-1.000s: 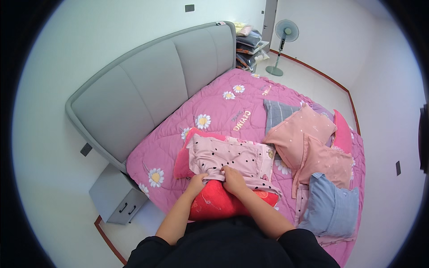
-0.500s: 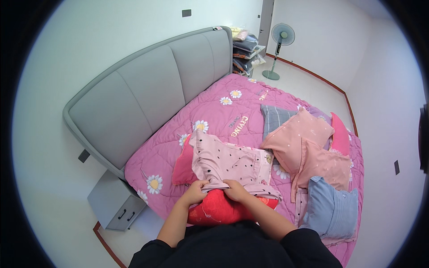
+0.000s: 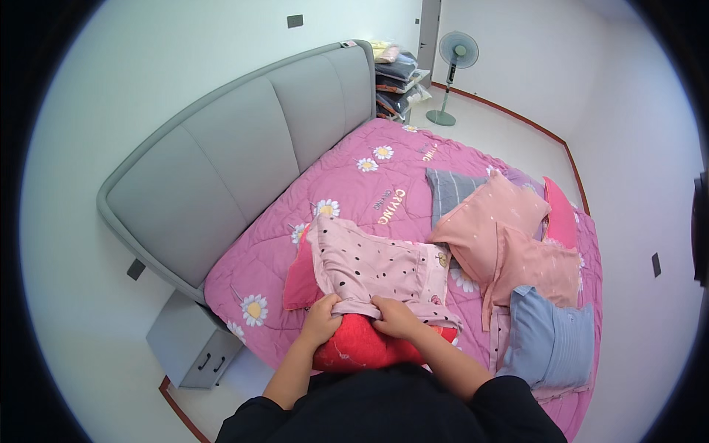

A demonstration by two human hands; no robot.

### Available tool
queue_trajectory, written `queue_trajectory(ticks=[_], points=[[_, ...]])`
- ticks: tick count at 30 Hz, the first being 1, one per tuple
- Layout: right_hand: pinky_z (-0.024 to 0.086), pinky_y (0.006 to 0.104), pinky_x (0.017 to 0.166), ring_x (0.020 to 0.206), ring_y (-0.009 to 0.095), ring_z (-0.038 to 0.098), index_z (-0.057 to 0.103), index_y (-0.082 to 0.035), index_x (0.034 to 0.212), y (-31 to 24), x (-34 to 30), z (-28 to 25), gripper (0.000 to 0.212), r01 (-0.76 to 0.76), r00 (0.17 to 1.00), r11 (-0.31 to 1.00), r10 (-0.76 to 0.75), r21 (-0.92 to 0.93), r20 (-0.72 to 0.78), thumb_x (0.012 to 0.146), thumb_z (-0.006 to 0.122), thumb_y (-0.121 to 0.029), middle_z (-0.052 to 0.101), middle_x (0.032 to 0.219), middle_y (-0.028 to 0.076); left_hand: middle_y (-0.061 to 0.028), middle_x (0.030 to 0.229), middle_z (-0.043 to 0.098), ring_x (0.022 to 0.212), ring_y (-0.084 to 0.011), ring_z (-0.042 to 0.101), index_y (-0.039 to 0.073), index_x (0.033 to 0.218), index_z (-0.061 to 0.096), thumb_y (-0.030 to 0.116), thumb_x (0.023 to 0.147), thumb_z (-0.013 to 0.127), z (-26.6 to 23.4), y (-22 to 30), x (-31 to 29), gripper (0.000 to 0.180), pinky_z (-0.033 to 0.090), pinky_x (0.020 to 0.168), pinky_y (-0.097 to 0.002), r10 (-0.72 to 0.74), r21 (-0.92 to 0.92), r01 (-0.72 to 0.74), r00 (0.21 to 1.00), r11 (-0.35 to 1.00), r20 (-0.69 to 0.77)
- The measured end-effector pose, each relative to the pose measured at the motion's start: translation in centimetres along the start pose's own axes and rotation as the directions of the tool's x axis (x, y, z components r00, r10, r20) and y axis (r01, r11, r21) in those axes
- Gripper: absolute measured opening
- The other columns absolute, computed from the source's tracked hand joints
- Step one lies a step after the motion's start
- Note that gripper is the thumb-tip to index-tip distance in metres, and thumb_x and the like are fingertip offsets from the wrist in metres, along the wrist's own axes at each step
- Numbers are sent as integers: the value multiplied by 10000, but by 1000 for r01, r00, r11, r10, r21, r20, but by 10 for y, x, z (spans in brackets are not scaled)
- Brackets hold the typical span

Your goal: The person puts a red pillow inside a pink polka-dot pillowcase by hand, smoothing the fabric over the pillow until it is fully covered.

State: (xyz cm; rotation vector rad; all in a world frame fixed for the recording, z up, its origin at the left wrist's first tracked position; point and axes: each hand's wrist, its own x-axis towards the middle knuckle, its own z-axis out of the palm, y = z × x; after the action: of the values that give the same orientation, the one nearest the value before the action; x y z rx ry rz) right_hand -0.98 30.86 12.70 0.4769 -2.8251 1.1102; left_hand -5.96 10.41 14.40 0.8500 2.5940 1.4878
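Note:
A pale pink pillowcase (image 3: 369, 262) with dark spots lies spread in front of me, its near edge bunched between my hands. My left hand (image 3: 323, 319) grips that edge on one side, and my right hand (image 3: 395, 317) grips it a little farther right. Against my body, a red pillow (image 3: 358, 345) bulges just under the gathered edge; its far end is covered by the pillowcase. Another deep pink pillow (image 3: 299, 279) sticks out from beneath the pillowcase at the left. The fingertips are partly hidden in the folds.
The bed wears a pink daisy quilt (image 3: 255, 310) and a grey headboard (image 3: 236, 140). Peach pillows (image 3: 495, 221), a blue pillow (image 3: 550, 340) and a grey checked pillow (image 3: 450, 192) lie at the right. A nightstand (image 3: 192, 343) stands at the left, a fan (image 3: 442, 118) beyond the bed.
Both hands keep hold of the pillowcase edge and have shifted only slightly. Slightly less of the red pillow shows below them. The whole view has moved a little.

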Motion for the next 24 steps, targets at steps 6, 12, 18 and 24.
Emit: queue_trajectory(ticks=[6, 12, 18, 24], points=[[447, 433, 668, 755, 371, 574, 560, -24, 839, 36, -7, 17, 249, -203, 979, 959, 201, -197, -32, 638, 607, -163, 602, 785, 185, -56, 594, 386, 562, -122, 422, 0, 704, 472, 119, 679, 622, -18, 7, -3, 194, 364, 524, -257, -105, -453, 310, 900, 836, 422], [455, 427, 700, 778, 350, 589, 607, -31, 798, 86, -34, 0, 192, -468, 883, 863, 449, -191, -137, 645, 590, -146, 616, 780, 182, -87, 595, 452, 570, -147, 455, -26, 720, 508, 224, 643, 720, -16, 29, 10, 336, 388, 550, -286, -6, -49, 28, 914, 998, 405], [472, 419, 718, 774, 331, 610, 656, -63, 879, 69, -49, 14, 285, -377, 926, 900, 365, -218, -94, 636, 564, -179, 629, 797, 184, -150, 699, 579, 643, -223, 555, -39, 830, 584, 221, 626, 715, -22, -31, 1, 355, 433, 623, -327, -95, -38, 105, 976, 994, 197], [474, 431, 690, 732, 350, 600, 639, -63, 811, 26, -29, 1, 231, -346, 932, 897, 362, -276, 8, 622, 567, -177, 619, 745, 176, -177, 804, 593, 765, -297, 579, -13, 879, 574, 208, 624, 688, -50, -42, -7, 357, 450, 695, -374, -323, 291, 246, 912, 924, 253]])
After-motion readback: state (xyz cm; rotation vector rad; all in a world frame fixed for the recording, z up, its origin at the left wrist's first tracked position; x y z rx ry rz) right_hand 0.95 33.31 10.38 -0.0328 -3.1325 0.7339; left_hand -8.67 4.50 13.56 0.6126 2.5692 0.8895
